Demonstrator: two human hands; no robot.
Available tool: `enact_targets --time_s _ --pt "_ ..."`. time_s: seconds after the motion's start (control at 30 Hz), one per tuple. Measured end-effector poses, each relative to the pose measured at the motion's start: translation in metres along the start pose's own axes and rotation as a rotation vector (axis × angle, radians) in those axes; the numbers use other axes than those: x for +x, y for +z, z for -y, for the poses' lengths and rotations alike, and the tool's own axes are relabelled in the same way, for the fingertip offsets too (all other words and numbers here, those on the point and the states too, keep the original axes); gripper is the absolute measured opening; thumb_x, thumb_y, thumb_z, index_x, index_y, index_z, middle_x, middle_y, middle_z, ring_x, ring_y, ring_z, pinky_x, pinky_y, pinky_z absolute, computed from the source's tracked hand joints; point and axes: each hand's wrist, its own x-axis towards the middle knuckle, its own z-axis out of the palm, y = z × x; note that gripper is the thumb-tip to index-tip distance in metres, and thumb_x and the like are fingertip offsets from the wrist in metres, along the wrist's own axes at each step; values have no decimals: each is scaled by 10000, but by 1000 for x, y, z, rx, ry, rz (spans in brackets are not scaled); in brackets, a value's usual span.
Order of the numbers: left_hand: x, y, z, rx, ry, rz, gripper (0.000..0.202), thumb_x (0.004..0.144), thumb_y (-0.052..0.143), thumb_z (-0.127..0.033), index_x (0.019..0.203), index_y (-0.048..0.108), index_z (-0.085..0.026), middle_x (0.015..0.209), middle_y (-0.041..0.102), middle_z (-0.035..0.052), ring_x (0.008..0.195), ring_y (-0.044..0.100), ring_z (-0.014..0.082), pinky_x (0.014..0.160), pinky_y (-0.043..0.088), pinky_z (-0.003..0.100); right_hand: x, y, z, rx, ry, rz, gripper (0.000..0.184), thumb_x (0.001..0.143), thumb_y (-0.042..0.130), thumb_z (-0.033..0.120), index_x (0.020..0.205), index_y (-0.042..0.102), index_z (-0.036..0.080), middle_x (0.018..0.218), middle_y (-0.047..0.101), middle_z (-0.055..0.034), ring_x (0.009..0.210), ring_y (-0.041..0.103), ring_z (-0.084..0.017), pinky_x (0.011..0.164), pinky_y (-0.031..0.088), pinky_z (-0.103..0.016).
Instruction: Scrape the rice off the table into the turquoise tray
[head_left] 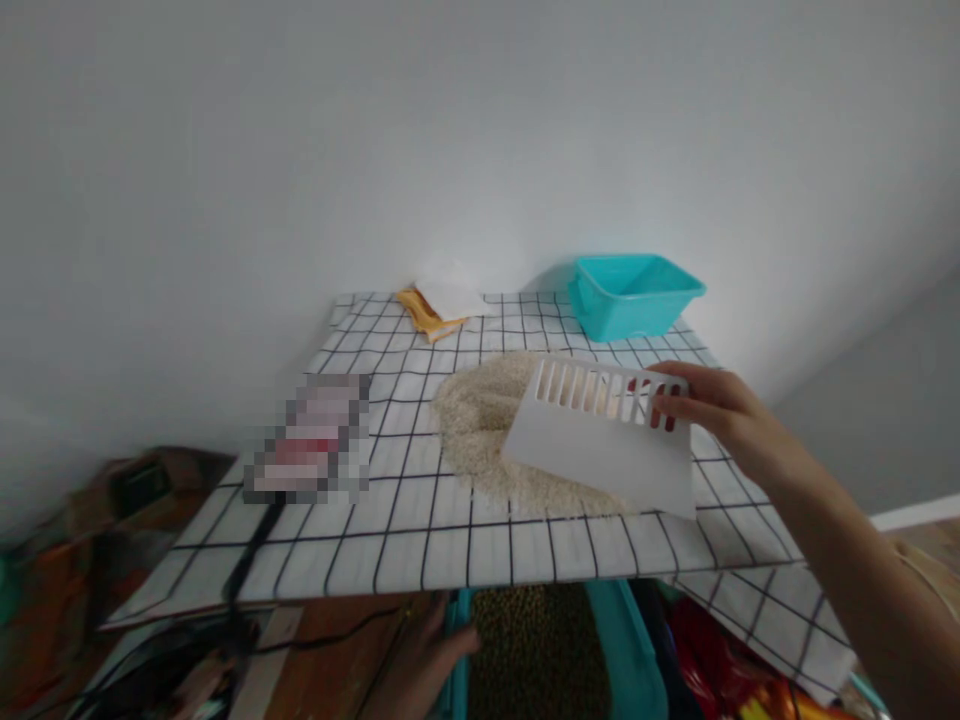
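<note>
My right hand (709, 405) grips the slotted top edge of a flat white plastic scraper (600, 450), fingers curled through its slots. The scraper's lower edge rests tilted against a heap of pale rice grains (480, 415) spread on the white tablecloth with a black grid (405, 520). My left hand (424, 650) hangs below the table's front edge, dim and blurred, fingers loosely bent, beside a teal container edge (457, 650).
A turquoise plastic tub (634, 295) stands at the back right by the wall. Folded yellow and white cloths (439, 305) lie at the back middle. A pixelated flat object (311, 435) sits on the left. Clutter and a dark cable (247, 560) lie under the table.
</note>
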Motion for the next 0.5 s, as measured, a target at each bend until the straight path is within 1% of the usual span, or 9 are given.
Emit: enact_targets --time_s 0.1,0.17,0.33,0.43,0.5 --pt "1 -5 3 4 -7 11 345 668 554 -298 997 655 -271 1204 678 27 1195 538 281 1062 375 384 1 0 1 -15 -26 -14 239 798 673 343 980 691 190 722 663 -7 639 591 -160 579 445 -270" --pt "0 -8 5 0 -18 16 331 681 535 -279 990 654 -272 1199 680 18 1143 566 266 1026 400 375 4 1 0 -43 -49 -21 232 803 667 337 979 689 188 721 661 -8 636 589 -162 575 442 -273" --pt "0 -11 9 -5 -24 -33 296 686 529 -294 949 661 -265 1124 714 14 1091 601 258 983 427 368 15 5 0 -128 -130 21 212 836 608 271 1022 666 187 742 653 -7 658 588 -165 596 441 -277" --pt "2 -10 5 -20 -16 -31 311 658 528 -277 935 667 -265 1045 745 8 1023 640 258 928 469 348 19 8 3 -221 -178 41 226 848 582 262 1049 656 190 810 659 -18 705 593 -171 620 443 -284" --pt "2 -8 -2 -20 2 -23 310 654 529 -271 926 678 -268 1049 749 3 1080 625 268 924 473 340 20 9 5 -252 -191 54 243 860 571 287 1068 654 192 834 664 -28 716 597 -177 613 446 -288"
